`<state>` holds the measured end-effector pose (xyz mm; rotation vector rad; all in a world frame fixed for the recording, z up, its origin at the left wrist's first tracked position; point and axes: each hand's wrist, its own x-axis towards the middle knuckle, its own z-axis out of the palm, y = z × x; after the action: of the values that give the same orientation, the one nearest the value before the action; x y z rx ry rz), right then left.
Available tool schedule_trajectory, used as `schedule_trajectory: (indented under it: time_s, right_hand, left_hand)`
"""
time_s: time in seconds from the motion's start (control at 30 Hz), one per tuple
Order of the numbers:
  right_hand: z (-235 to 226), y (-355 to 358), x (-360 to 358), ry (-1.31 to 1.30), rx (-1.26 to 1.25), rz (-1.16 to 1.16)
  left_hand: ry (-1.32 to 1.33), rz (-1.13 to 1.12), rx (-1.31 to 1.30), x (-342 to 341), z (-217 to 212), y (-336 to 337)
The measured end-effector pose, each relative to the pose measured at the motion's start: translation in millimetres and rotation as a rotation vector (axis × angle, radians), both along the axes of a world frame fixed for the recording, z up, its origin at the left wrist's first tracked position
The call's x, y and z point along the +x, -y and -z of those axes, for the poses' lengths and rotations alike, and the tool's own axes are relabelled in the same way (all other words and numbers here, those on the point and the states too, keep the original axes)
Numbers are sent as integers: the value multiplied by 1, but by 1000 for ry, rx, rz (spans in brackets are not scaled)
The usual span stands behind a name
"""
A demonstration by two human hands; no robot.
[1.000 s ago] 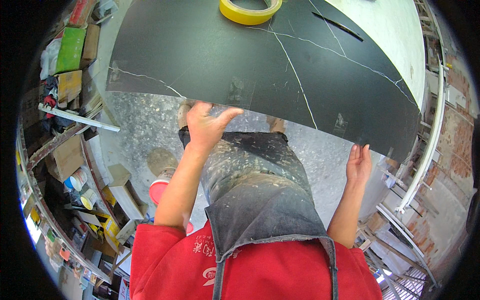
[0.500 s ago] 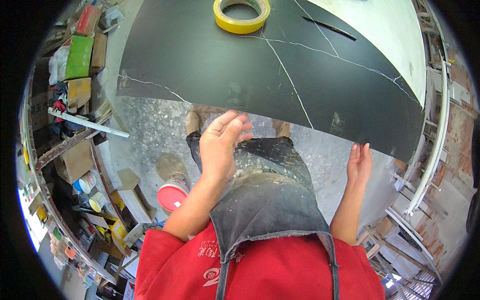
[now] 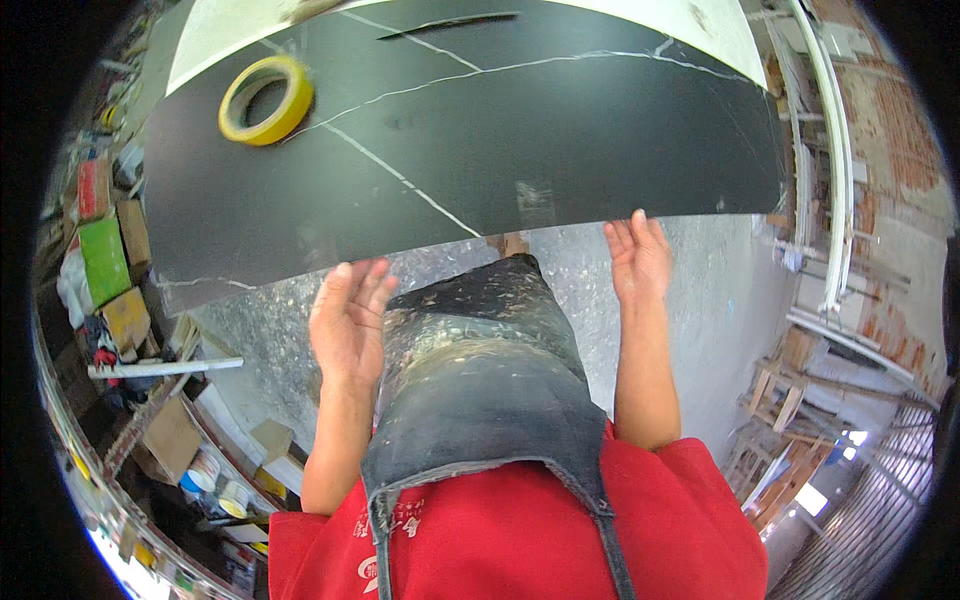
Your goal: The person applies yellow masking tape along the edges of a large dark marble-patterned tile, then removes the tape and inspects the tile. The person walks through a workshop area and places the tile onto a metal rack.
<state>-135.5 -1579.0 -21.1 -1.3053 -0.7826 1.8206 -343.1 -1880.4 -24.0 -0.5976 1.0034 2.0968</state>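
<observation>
lifting off the black slab point(image 3: 470, 150), the left hand point(image 3: 348, 318) now hovers open near its edge; the right hand point(image 3: 638, 258), fingers spread, touches the edge.

Across the upper frame we see a black, white-veined stone slab point(image 3: 560, 150); a yellow tape roll point(image 3: 266, 98) lies upper left.

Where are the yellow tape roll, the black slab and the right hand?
yellow tape roll point(image 3: 287, 108), head view, on its right rim.
black slab point(image 3: 560, 150), head view, on its bare middle.
right hand point(image 3: 640, 258), head view, on the palm.
</observation>
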Motion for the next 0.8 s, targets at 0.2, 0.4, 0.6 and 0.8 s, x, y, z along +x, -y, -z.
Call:
schedule_trajectory:
  time_s: [0.2,0.4,0.6,0.8]
  right_hand:
    - [8,-2,0,21,-24,15]
    - [-2,4,-10,48,-17,55]
    - [5,1,-4,39,-1,45]
    - [-2,0,-9,74,6,45]
  left_hand:
    - [-165,693,-173,27,-34,-70]
    - [-1826,754,-651,17,-45,-121]
    - [-1965,851,-714,17,-33,-151]
    - [-1993,855,-781,27,-30,-160]
